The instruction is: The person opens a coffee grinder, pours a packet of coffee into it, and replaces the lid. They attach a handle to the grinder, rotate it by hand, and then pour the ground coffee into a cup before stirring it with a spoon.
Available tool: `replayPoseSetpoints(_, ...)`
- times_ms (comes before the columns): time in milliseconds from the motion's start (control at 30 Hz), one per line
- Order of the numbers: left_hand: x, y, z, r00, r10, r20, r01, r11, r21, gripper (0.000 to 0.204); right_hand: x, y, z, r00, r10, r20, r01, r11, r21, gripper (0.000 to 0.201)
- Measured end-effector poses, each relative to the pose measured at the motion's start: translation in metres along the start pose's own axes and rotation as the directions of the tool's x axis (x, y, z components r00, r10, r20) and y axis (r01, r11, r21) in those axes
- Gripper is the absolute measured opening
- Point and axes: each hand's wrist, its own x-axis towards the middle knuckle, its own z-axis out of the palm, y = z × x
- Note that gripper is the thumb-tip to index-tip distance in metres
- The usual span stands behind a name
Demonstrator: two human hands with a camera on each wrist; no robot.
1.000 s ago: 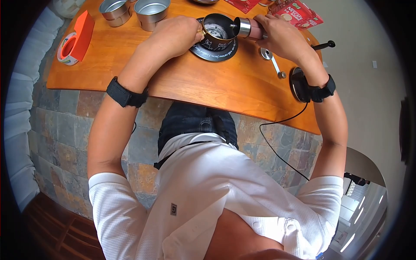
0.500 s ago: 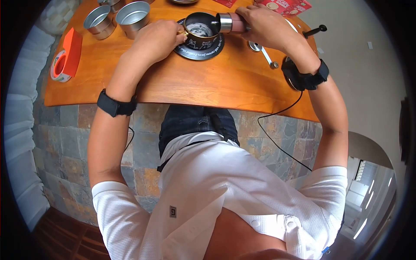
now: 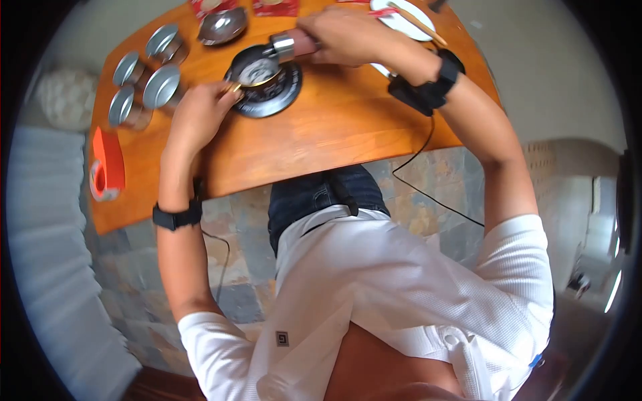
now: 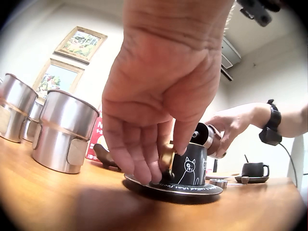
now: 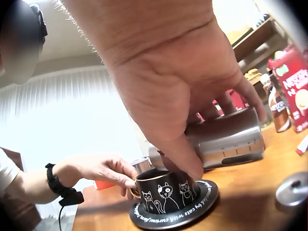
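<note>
A black cup (image 5: 166, 195) with white cat drawings and a gold rim stands on a black saucer (image 5: 210, 195) printed with white lettering. My left hand (image 3: 197, 113) pinches the cup's gold handle (image 4: 167, 161) between thumb and fingers. In my right hand (image 3: 351, 37) is the body of a hand coffee grinder (image 5: 231, 139), silver with a brownish-pink band. It lies tilted nearly sideways, its open end at the cup's rim. White, foamy-looking contents (image 3: 259, 71) show inside the cup in the head view. The grinder's crank (image 5: 291, 190) lies on the table in the right wrist view.
Several metal cups (image 3: 162, 87) stand left of the saucer, with an orange tape dispenser (image 3: 110, 164) nearer the table's edge. A metal bowl (image 3: 223, 27), red Nescafe boxes (image 5: 293, 84) and a white plate (image 3: 404, 19) lie further back. Another black cup (image 4: 254, 170) stands off right.
The head view has swung, so the table's things sit further left and more metal cups show. Both hands keep their holds, with the grinder staying tilted at the cup's rim.
</note>
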Motion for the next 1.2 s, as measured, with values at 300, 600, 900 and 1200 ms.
replayPoseSetpoints(300, 0.001, 0.064, -0.027, 0.985, -0.041, -0.170, -0.012, 0.953, -0.303, 0.022, -0.061, 0.033, 0.015, 0.919, 0.224, -0.324, 0.015, 0.802, 0.597, 0.052)
replayPoseSetpoints(600, 0.070, 0.185, 0.085, 0.914, 0.331, 0.235, -0.080, 0.715, -0.695, 0.026, -0.198, 0.106, -0.026, 0.728, 0.566, -0.388, -0.258, 0.750, 0.609, 0.054)
replayPoseSetpoints(900, 0.125, 0.255, 0.199, 0.872, 0.466, 0.151, -0.247, 0.684, -0.686, 0.046, -0.281, 0.156, 0.006, 0.707, 0.621, -0.339, -0.523, 0.782, 0.340, 0.048)
replayPoseSetpoints(1200, 0.127, 0.282, 0.205, 0.824, 0.364, 0.434, 0.153, 0.595, -0.789, 0.038, -0.287, 0.159, 0.000, 0.746, 0.632, -0.210, -0.607, 0.775, 0.176, 0.051)
